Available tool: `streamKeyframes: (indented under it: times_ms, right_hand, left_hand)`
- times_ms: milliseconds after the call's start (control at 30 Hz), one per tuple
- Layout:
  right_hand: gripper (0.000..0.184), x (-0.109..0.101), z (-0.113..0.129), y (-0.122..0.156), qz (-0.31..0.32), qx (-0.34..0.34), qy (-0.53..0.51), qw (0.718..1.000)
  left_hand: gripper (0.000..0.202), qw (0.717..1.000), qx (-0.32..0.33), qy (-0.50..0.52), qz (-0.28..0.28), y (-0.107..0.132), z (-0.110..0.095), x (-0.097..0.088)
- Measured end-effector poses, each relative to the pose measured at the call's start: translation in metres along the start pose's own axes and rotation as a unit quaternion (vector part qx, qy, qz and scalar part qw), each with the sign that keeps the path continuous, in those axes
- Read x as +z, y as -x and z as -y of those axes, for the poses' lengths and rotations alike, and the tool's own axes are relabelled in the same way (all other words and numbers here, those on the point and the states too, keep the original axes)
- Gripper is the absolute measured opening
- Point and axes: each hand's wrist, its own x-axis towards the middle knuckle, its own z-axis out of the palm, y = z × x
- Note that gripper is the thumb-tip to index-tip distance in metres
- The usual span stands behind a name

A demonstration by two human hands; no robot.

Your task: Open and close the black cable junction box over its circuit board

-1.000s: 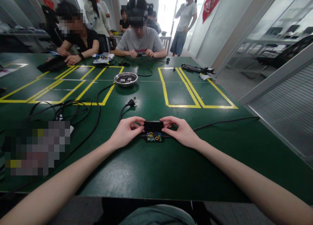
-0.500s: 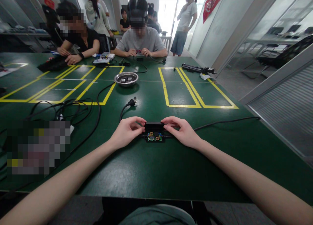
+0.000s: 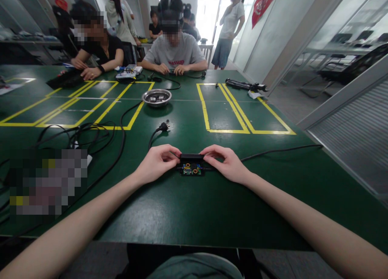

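Between my hands, a black plastic adapter cover (image 3: 192,157) is tilted up at the far edge of a small circuit board (image 3: 192,169) in its black casing. The board shows copper-wound rings and coloured parts. My left hand (image 3: 159,162) pinches the left end of the cover between thumb and fingers. At the right end, my right hand (image 3: 226,162) pinches it the same way. Black cords leave the casing on both sides, partly hidden by my hands. A black power plug (image 3: 164,127) lies beyond my left hand.
A metal bowl (image 3: 157,98) with small metal parts stands farther back on the green table (image 3: 194,214). Tangled black cables (image 3: 91,133) and a blurred-out object (image 3: 48,186) lie at left. A black tool-like object (image 3: 245,85) is far right. Two co-workers sit opposite.
The cover has tipped and lowered slightly toward the board. My hands have hardly moved. The co-worker opposite has lowered their hands to the table.
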Motion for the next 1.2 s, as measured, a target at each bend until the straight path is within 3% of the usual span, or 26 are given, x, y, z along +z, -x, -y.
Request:
streamKeyframes:
  times_ms: [967,1200]
  right_hand:
    - [0.018,-0.0009,0.0001,0.0009,0.005,-0.015,0.027,1.000]
    - [0.017,-0.0018,-0.0016,0.0020,0.021,-0.039,0.020,0.999]
  left_hand:
    - [0.015,0.999,0.038,-0.017,-0.002,0.0002,0.0013,0.0007]
    - [0.021,0.997,0.046,-0.047,0.038,0.0009,0.0005,-0.0023]
